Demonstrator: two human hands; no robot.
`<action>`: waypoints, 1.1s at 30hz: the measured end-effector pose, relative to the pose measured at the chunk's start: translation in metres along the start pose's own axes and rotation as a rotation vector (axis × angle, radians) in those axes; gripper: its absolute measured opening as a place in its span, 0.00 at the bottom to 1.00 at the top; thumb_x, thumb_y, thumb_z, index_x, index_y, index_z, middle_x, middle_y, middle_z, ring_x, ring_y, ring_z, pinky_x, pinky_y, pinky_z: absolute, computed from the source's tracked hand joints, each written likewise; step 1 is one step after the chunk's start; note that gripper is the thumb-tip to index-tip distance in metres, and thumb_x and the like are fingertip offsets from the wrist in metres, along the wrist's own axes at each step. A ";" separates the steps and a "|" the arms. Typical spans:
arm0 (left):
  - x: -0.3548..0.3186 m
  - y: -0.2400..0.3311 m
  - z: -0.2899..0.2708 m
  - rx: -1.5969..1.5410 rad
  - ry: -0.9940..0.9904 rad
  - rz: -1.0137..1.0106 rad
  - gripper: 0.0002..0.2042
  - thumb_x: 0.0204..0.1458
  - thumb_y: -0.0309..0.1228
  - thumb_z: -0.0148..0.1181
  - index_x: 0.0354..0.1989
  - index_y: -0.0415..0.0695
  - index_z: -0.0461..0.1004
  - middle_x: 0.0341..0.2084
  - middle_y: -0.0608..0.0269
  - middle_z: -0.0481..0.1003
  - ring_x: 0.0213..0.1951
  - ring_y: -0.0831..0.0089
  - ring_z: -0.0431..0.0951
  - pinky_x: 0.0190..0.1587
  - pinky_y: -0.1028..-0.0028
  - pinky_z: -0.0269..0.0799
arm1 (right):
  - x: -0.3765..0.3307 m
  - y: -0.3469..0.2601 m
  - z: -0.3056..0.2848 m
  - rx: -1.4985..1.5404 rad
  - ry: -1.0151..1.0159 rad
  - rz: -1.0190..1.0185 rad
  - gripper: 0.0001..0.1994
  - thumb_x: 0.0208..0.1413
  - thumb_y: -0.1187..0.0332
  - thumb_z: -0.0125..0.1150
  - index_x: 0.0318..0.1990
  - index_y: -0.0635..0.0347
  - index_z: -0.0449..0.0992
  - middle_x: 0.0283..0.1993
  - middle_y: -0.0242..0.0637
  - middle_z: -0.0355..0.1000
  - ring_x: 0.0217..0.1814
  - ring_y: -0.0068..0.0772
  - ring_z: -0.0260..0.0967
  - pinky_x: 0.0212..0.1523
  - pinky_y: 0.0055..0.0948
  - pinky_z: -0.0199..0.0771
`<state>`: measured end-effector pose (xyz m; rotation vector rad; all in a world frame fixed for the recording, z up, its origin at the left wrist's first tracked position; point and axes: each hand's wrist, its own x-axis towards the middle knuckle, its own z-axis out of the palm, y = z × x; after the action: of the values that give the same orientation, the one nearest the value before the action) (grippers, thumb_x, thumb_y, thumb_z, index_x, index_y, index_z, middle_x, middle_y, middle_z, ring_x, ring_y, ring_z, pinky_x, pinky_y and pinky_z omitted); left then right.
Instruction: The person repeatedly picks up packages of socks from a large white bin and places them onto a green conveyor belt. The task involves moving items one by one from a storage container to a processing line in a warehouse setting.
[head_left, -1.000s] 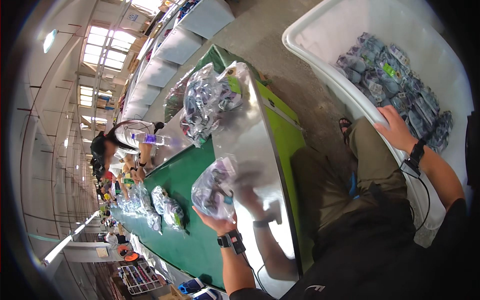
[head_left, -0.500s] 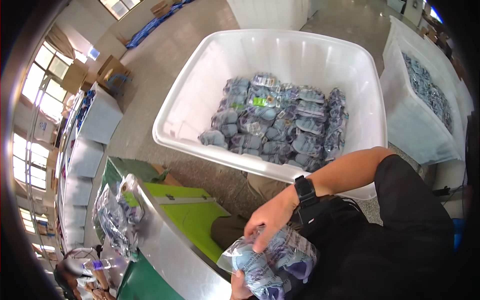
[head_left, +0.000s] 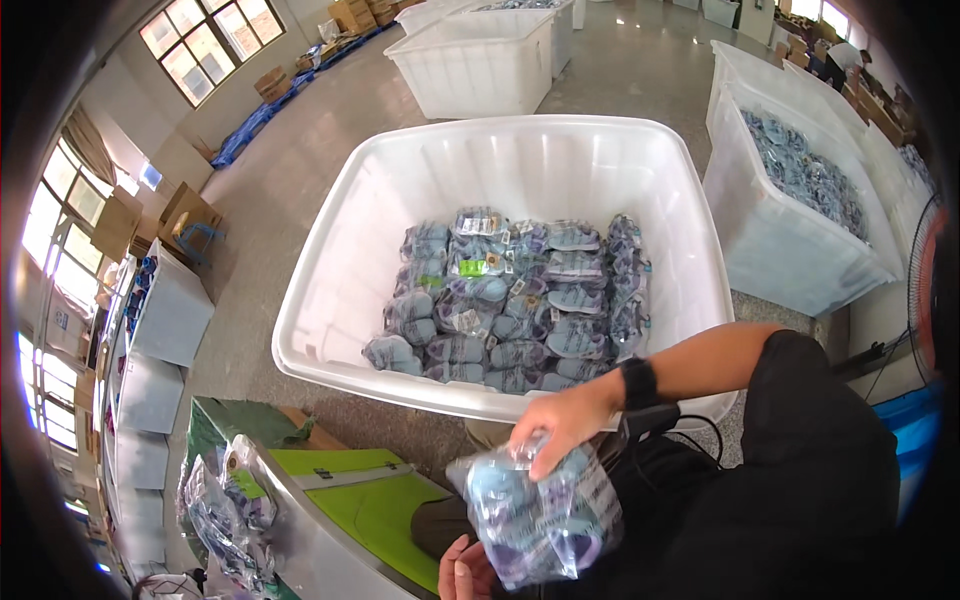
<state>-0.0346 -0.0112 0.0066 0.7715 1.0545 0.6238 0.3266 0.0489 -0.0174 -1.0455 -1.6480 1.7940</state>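
Note:
A clear plastic bag (head_left: pixel 540 520) stuffed with blue and purple soft goods is held low in front of me. My right hand (head_left: pixel 560 430), a black watch on its wrist, grips the top of the bag. My left hand (head_left: pixel 465 572) supports the bag from below, only partly visible. Just beyond stands a large white plastic bin (head_left: pixel 330 270), its floor covered with several similar packs (head_left: pixel 510 300) in a flat layer. The bag is on my side of the bin's near rim.
A second white bin (head_left: pixel 770 250) with packs stands on the right, another white bin (head_left: pixel 480 60) behind. A metal-edged table with green surface (head_left: pixel 370 500) and filled bags (head_left: pixel 220 510) lies lower left. Cardboard boxes (head_left: pixel 185 215) sit at left. A person (head_left: pixel 845 55) is far back right.
My view has swung from the table to the white bin. My right hand left the bin and closed on the bag, which both hands carried from the table toward the bin.

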 end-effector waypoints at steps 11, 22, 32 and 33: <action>-0.030 -0.002 -0.053 0.171 0.264 0.175 0.23 0.73 0.40 0.51 0.69 0.37 0.67 0.54 0.49 0.79 0.54 0.61 0.81 0.59 0.60 0.76 | -0.058 0.037 -0.190 0.358 0.887 -0.153 0.25 0.65 0.58 0.68 0.62 0.68 0.76 0.50 0.35 0.82 0.50 0.23 0.77 0.49 0.28 0.78; -0.056 -0.006 -0.072 0.180 0.406 0.258 0.18 0.73 0.36 0.53 0.62 0.37 0.73 0.50 0.53 0.81 0.49 0.65 0.82 0.53 0.64 0.80 | -0.032 0.166 -0.217 0.199 1.164 0.337 0.29 0.63 0.55 0.66 0.64 0.66 0.71 0.51 0.38 0.77 0.43 0.28 0.77 0.34 0.30 0.83; -0.062 -0.001 -0.104 0.119 0.532 0.250 0.22 0.69 0.38 0.59 0.64 0.36 0.71 0.52 0.52 0.79 0.52 0.61 0.81 0.55 0.62 0.77 | 0.041 0.081 -0.076 0.159 0.514 0.172 0.20 0.67 0.56 0.64 0.58 0.60 0.78 0.49 0.32 0.78 0.48 0.23 0.76 0.46 0.29 0.81; -0.061 -0.004 -0.107 0.148 0.565 0.295 0.20 0.70 0.39 0.55 0.60 0.35 0.73 0.46 0.50 0.80 0.45 0.61 0.81 0.50 0.63 0.79 | 0.050 0.074 -0.062 0.147 0.491 0.124 0.18 0.68 0.58 0.64 0.56 0.62 0.79 0.47 0.31 0.78 0.48 0.22 0.76 0.47 0.28 0.80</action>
<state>-0.1562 -0.0331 0.0050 0.9138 1.5290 1.0637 0.3568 0.1145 -0.0986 -1.4065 -1.1606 1.5397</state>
